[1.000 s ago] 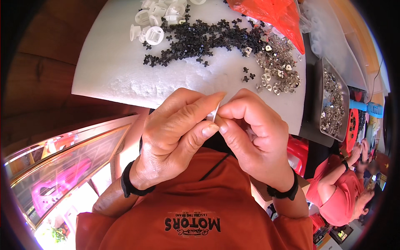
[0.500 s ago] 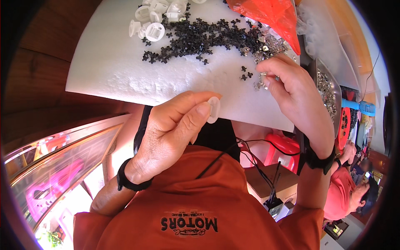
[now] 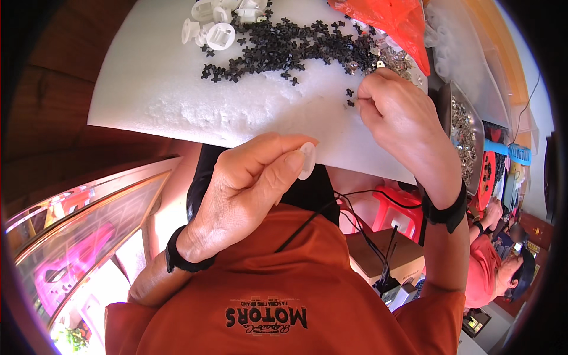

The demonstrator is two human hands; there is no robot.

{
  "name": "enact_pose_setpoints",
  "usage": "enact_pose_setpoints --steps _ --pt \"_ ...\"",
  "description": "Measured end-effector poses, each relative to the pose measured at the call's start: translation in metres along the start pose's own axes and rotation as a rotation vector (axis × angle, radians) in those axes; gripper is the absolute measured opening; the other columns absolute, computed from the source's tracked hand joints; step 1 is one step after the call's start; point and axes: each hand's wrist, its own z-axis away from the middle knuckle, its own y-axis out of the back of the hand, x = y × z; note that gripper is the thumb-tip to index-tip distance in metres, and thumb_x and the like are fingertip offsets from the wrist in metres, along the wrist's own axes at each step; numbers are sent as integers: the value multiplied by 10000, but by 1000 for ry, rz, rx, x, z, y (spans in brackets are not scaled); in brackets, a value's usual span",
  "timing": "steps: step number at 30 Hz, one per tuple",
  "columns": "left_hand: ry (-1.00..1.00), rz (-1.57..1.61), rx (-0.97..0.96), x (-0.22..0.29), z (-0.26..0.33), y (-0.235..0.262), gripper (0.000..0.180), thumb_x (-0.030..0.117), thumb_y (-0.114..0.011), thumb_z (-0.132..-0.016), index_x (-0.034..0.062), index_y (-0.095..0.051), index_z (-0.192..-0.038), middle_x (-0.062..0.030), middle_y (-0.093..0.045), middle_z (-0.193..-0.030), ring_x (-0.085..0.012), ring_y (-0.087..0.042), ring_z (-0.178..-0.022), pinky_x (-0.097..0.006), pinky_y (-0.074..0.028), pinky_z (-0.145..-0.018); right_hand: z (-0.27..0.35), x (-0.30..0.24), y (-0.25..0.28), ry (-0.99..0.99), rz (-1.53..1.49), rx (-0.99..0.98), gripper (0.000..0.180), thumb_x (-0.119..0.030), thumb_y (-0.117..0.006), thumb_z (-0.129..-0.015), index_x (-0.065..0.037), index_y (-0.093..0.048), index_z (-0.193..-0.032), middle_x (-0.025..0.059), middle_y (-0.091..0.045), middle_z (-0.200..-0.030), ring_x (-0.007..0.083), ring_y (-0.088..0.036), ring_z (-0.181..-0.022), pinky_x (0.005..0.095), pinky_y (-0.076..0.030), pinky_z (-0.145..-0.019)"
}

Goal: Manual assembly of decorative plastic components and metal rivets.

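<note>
My left hand (image 3: 245, 192) pinches a small round white plastic piece (image 3: 306, 161) between thumb and forefinger, just off the near edge of the white foam board (image 3: 195, 106). Over the board's right part is my right hand (image 3: 396, 106), its fingers curled together and pointing down. Whatever may be between those fingertips is hidden. Beside them lie a few black cross-shaped pieces (image 3: 350, 93). A broad heap of the same black crosses (image 3: 284, 47) spreads across the far part of the board. Small shiny metal pieces (image 3: 397, 62) are strewn beyond my right hand.
More white round plastic parts (image 3: 220, 36) sit at the far left of the board. A red plastic bag (image 3: 390, 23) covers its far right. Right of the board are a metal tray of metal bits (image 3: 464, 133) and a blue-handled brush (image 3: 518, 154). Another person (image 3: 485, 266) works at the right.
My right hand has turned and its fingers have curled in; the shiny metal bits seen at its fingertips are now out of sight. My left hand still holds the white piece, slightly lower.
</note>
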Motion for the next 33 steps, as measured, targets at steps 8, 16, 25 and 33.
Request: enact_pose_setpoints --steps 8,16,25,33 --pt "95 197 87 6 -4 0 362 268 -441 -978 -27 -587 -1128 -62 -628 -804 -51 -425 -546 -182 -351 -501 2 21 -4 92 -166 142 69 -64 -577 -831 4 -573 -839 92 -570 -753 214 -573 -675 316 -436 -606" --pt "173 463 74 14 -15 -3 363 303 -435 -984 -13 -609 -1028 -34 -571 -743 -52 -414 -522 -184 -325 -471 16 -11 24 -84 -964 -119 112 -96 -583 -884 9 -593 -847 -28 -552 -786 35 -471 -721 210 -379 -643" --pt "310 511 62 22 -14 -8 451 400 -456 -957 -34 -572 -998 -55 -520 -667 -68 -342 -472 -202 -227 -411 20 -31 14 32 -1217 -180 56 -44 -587 -869 11 -589 -870 5 -522 -802 68 -481 -725 206 -379 -673" --pt "338 574 67 22 -14 -8 471 425 -458 -955 -5 -593 -819 -27 -459 -561 -58 -265 -401 -211 -168 -380 23 -38 4 49 -1257 -77 43 -24 -588 -869 17 -581 -856 9 -527 -813 63 -495 -735 203 -397 -667"
